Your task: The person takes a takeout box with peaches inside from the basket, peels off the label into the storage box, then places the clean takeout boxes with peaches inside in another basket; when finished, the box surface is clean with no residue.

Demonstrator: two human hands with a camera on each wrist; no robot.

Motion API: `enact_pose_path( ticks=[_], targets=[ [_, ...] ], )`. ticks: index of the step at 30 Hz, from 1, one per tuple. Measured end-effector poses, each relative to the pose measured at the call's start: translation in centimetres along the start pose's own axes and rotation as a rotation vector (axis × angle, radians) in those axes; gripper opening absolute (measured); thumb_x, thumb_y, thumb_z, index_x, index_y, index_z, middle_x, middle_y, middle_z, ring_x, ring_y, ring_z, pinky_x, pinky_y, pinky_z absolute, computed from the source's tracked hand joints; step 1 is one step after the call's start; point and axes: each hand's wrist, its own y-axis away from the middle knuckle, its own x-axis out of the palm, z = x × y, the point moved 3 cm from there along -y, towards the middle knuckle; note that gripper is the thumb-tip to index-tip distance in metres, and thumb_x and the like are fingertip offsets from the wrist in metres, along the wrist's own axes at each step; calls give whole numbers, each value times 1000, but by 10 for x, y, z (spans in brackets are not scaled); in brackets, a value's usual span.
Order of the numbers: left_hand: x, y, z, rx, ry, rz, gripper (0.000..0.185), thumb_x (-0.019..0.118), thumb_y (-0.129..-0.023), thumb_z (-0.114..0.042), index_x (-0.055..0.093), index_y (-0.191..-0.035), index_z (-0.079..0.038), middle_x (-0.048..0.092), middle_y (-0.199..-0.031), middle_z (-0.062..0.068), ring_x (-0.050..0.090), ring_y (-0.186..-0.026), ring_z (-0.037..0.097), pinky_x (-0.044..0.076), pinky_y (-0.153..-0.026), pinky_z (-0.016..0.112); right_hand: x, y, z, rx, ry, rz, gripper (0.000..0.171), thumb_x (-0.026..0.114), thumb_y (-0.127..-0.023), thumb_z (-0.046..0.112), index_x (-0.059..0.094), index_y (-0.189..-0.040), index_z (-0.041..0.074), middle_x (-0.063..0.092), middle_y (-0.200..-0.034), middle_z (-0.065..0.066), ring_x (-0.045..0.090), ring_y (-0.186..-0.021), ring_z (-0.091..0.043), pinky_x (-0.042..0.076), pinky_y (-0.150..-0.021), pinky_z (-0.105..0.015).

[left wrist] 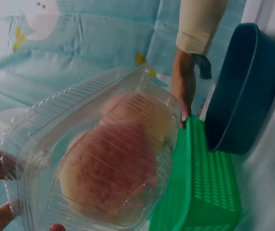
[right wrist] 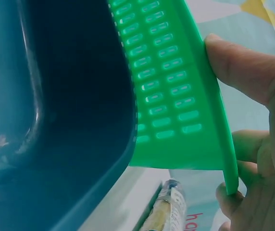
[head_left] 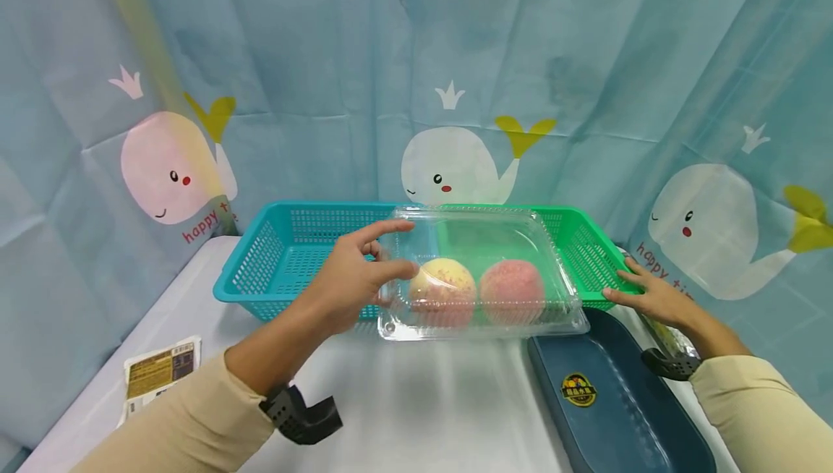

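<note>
My left hand [head_left: 354, 270] pinches the left edge of a clear plastic clamshell box [head_left: 481, 234], holding it up in front of two baskets. Inside, side by side, lie two peaches, a yellow-pink one [head_left: 442, 292] and a pinker one [head_left: 512, 291]. In the left wrist view the box [left wrist: 41, 163] is tilted, with fingertips at its rim. My right hand [head_left: 660, 299] grips the right rim of the green basket [head_left: 588, 249]; in the right wrist view the thumb is on the rim [right wrist: 214, 101] and the other fingers curl around the corner.
Left of the green basket stands a blue perforated basket [head_left: 260, 270]. A dark blue tray [head_left: 618, 401] with a round sticker lies at the front right. A labelled flat packet [head_left: 163, 372] is at the left, and a clear-wrapped package [right wrist: 168, 207] beyond the tray. A whale-print curtain [head_left: 325, 82] hangs behind.
</note>
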Motion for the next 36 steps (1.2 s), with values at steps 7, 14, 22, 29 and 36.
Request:
enact_pose_path(
  ticks=[7,14,22,29,36],
  targets=[
    [25,-37,-2,-14,34,36,56,74,-80,-3,62,-129,-26,34,-77,7,32,-54,16,56,-61,49,1,1,-6,6,0,5,87,59,-93,43,21,-144,-17,-1,-152,-35,7,-129,-65,19,-90,-77],
    [52,-71,8,-28,46,80,57,73,-81,-5,60,-132,-27,51,-93,15,55,-77,23,56,-62,50,2,3,-12,-26,7,-13,84,61,-91,40,26,-142,-17,2,-153,-34,11,-126,-66,19,-89,-78],
    [67,-103,22,-42,56,63,54,74,-81,-9,61,-129,-30,42,-139,2,50,-117,34,56,-61,47,-3,1,-3,-2,10,-1,87,63,-90,40,24,-142,-18,2,-152,-35,8,-128,-65,18,-90,-77],
    [80,-124,37,-76,83,45,52,74,-82,-9,62,-126,-34,39,-145,3,49,-119,32,56,-61,47,-5,-1,2,-11,37,22,86,61,-92,40,24,-142,-19,4,-151,-37,10,-128,-65,20,-91,-76],
    [92,-142,52,-108,89,-3,54,74,-81,-7,62,-127,-35,31,-152,-1,46,-124,33,55,-61,49,-3,-1,-2,-8,29,-1,85,63,-91,40,27,-141,-19,4,-151,-36,9,-127,-65,19,-89,-77]
  ],
)
